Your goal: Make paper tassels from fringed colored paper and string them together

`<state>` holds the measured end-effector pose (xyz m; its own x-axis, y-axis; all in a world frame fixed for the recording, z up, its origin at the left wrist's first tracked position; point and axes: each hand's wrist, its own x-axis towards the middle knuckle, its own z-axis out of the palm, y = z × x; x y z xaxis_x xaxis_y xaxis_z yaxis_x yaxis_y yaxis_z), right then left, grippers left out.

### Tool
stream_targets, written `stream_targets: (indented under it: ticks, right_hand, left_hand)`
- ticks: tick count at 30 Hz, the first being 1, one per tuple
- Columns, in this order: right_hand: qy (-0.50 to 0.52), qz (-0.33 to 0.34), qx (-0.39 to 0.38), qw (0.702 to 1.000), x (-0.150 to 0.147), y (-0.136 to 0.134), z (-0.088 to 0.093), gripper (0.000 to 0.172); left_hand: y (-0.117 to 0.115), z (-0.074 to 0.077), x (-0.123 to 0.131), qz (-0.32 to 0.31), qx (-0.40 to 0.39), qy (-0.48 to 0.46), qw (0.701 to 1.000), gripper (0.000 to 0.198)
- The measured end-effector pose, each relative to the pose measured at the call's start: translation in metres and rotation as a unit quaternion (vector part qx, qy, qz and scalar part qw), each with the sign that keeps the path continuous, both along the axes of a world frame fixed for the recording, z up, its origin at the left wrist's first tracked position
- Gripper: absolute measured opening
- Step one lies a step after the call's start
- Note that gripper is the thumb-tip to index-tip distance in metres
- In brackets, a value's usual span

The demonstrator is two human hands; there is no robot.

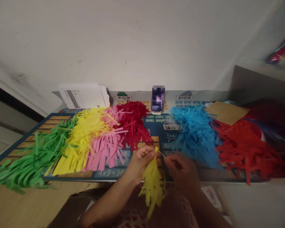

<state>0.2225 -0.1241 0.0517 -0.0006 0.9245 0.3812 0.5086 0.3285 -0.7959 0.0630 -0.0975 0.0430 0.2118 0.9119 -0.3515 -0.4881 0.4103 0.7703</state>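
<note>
Left hand [142,159] pinches yellow tassel [154,180], right hand [180,167] grips thread [161,154] just beside it, seemingly mid-tying, next needing steady tension

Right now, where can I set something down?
Bare mat shows between dark red strips and blue strips, in front of the phone; more, left of green strips. Crowded: green through dark red, blue into red strips, and the gap's near end, with left hand, right hand and yellow tassel.

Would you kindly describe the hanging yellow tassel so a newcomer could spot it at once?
Start at the blue printed tabletop, then find the left hand by its near edge. The yellow tassel hangs from that hand; the other fringed bundles, even the yellow one, lie on the tabletop.
</note>
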Motion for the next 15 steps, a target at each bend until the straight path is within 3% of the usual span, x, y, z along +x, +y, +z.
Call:
stream_targets:
  ticks: [7, 9, 12, 15]
  right_hand:
    - [-0.018, 0.04, -0.081, 0.996, 0.002, -0.001, -0.002, 0.024]
    - [-0.025, 0.071, -0.108, 0.991, 0.003, -0.001, -0.003, 0.025]
    - [-0.051, 0.105, -0.089, 0.989, 0.002, -0.001, -0.005, 0.022]
    - [-0.092, 0.096, -0.029, 0.991, 0.001, 0.0, -0.006, 0.025]
  left_hand:
    - [-0.008, -0.003, 0.003, -0.01, 0.173, 0.11, 0.979, 0.036]
    - [-0.012, -0.005, 0.003, -0.003, 0.223, 0.198, 0.955, 0.032]
    - [-0.017, -0.008, 0.0, 0.007, 0.29, 0.342, 0.894, 0.031]
    - [-0.021, -0.011, 0.0, 0.0, 0.326, 0.387, 0.862, 0.035]
